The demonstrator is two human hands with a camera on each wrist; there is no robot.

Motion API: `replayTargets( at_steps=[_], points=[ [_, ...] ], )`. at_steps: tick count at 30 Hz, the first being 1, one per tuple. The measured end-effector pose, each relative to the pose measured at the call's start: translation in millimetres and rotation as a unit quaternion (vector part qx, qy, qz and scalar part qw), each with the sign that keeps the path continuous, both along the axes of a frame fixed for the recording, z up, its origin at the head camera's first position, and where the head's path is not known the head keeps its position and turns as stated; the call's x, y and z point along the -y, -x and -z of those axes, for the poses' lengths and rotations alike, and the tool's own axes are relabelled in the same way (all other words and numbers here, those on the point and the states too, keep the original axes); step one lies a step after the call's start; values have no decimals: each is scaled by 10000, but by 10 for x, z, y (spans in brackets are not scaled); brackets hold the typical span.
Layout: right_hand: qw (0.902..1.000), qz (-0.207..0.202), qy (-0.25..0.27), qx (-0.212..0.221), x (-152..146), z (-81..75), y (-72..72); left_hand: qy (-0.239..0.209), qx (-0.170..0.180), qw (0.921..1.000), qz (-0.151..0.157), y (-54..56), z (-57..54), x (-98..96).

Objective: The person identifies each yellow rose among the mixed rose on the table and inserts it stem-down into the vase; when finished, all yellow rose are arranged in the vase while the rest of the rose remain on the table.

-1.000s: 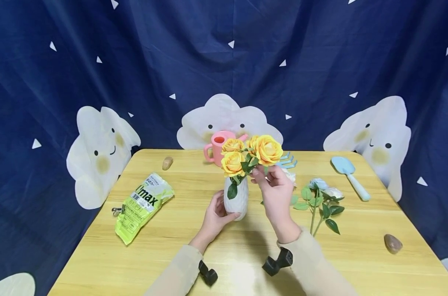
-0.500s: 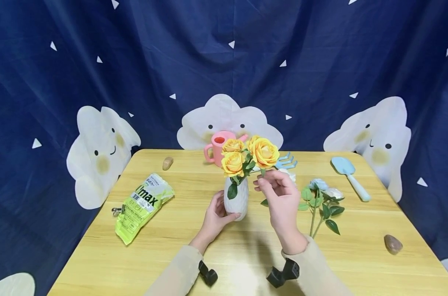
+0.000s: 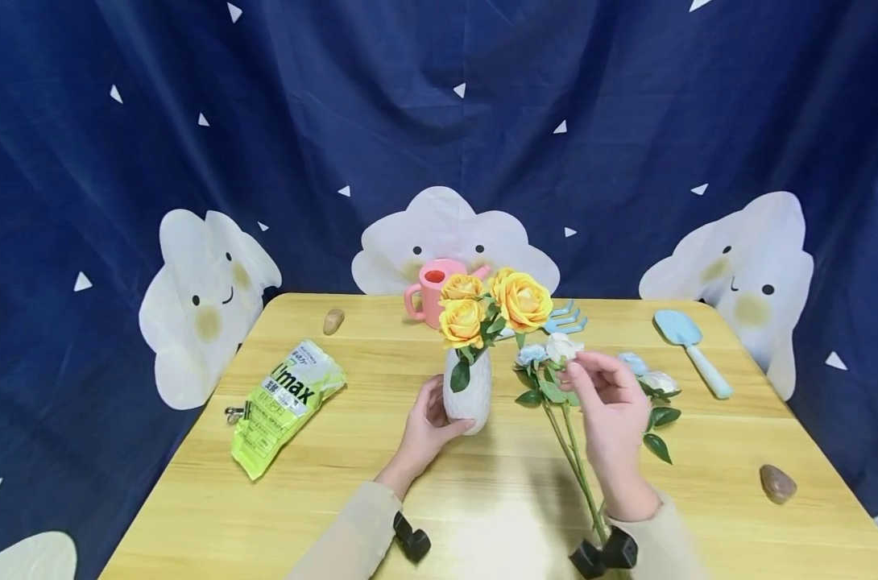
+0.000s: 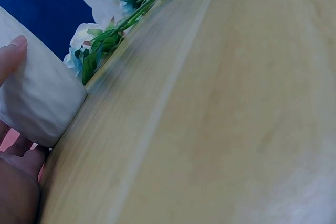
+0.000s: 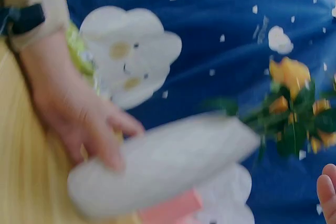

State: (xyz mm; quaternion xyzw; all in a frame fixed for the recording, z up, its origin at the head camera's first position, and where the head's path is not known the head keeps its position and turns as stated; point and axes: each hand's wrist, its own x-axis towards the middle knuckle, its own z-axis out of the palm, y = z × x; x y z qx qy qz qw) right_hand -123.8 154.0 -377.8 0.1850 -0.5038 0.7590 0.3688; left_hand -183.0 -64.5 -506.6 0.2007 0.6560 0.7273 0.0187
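My left hand [image 3: 426,437] grips a white textured vase [image 3: 470,401] low on its side, with the vase upright on the table. Out of its mouth rise yellow roses [image 3: 523,303] with green leaves, one bloom leaning right. To the right, my right hand [image 3: 615,415] hovers with loosely bent fingers; its fingertips look close to a white flower [image 3: 563,347], and contact cannot be told. That bloom and a pale blue flower [image 3: 532,354] share long green stems lying on the table. The right wrist view is blurred and shows fingertips [image 5: 328,192] with nothing between them.
A pink watering can [image 3: 432,302] stands behind the vase, near a blue hand rake [image 3: 565,320]. More pale flowers [image 3: 656,382] and a blue trowel [image 3: 693,350] lie right. A green bag [image 3: 287,407] lies left; stones [image 3: 777,483] sit on both sides.
My right hand has come away from the yellow roses and moved right and down, to the white flower. The left hand keeps its grip on the vase. The view has shifted slightly.
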Motion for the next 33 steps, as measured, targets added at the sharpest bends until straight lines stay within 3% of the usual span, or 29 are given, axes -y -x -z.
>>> replayTargets(
  at_steps=[7,13,19,22,25,31,33],
  points=[
    [9988,244,338,253,-463,217,-70,-76,-43,9999,-83,-10,-10,-9],
    [9940,838,360,599,-777,352,-113,115,-102,9992,-382,-64,-79,-27],
    [9911,979,375,821,-951,423,-129,568,-393,9948,-755,-105,-137,-56],
    [9872,1144,482,998,-979,396,-133,614,-552,9922,-936,-131,-170,-91],
    [9824,1370,487,1177,-1043,404,-129,618,-498,9908,-1094,-163,-183,-124],
    [9758,1601,557,1381,-1228,447,-143,830,-292,9879,-1278,-140,73,-75],
    [9758,1608,543,1377,-1303,454,-157,1038,-221,9865,-1248,-160,96,1]
  ],
)
